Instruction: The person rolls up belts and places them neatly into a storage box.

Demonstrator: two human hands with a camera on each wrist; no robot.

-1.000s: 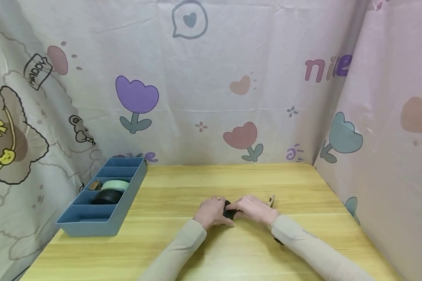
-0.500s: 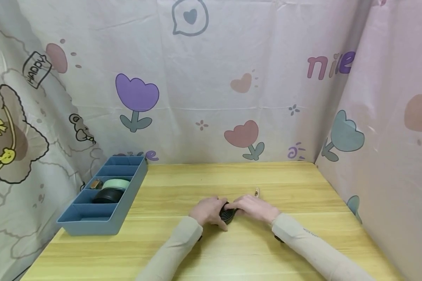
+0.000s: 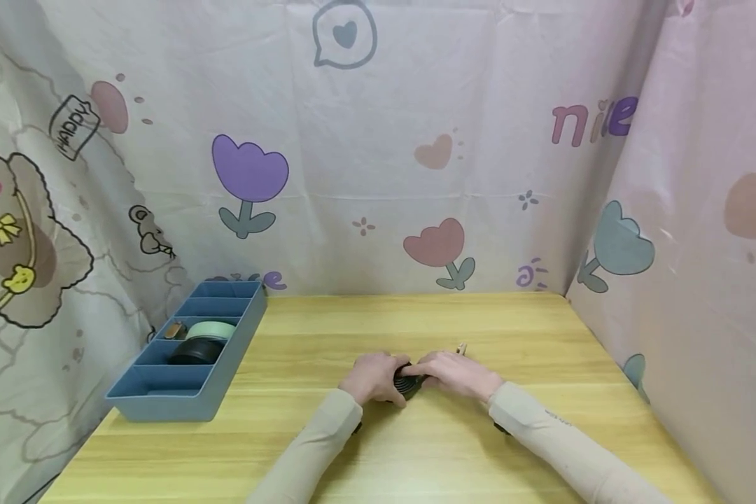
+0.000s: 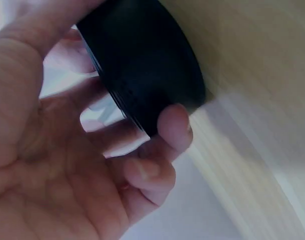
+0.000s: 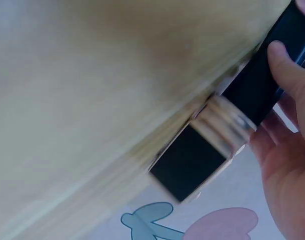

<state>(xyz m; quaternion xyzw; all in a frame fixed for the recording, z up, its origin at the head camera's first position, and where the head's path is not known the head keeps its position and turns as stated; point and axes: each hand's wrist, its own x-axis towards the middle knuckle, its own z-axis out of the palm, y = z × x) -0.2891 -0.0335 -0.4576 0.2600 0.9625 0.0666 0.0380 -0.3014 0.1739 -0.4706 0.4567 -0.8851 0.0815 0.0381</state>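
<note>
A black belt is wound into a coil [image 3: 406, 386] between the two hands, over the table. My left hand [image 3: 372, 378] holds the coil from the left, its fingers and thumb around the outer turns; the left wrist view shows the broad black side of the coil [image 4: 142, 65]. My right hand [image 3: 458, 375] pinches the free length of strap [image 5: 255, 82] just to the right, with a finger at the coil's top. Beyond that hand the end carries a gold-rimmed buckle [image 5: 190, 160] with a dark face, mostly hidden behind the fingers in the head view.
To the left stands a blue-grey divided box [image 3: 227, 378]. In its compartments lie a black coil [image 3: 197, 351], a pale green coil [image 3: 211, 330] and a small brown-gold piece [image 3: 176, 331]. A printed curtain surrounds the wooden table [image 3: 327, 322].
The buckle end has drawn in from the right, closer to the right hand. My left hand has shifted slightly left, and more of the coil's spiral shows.
</note>
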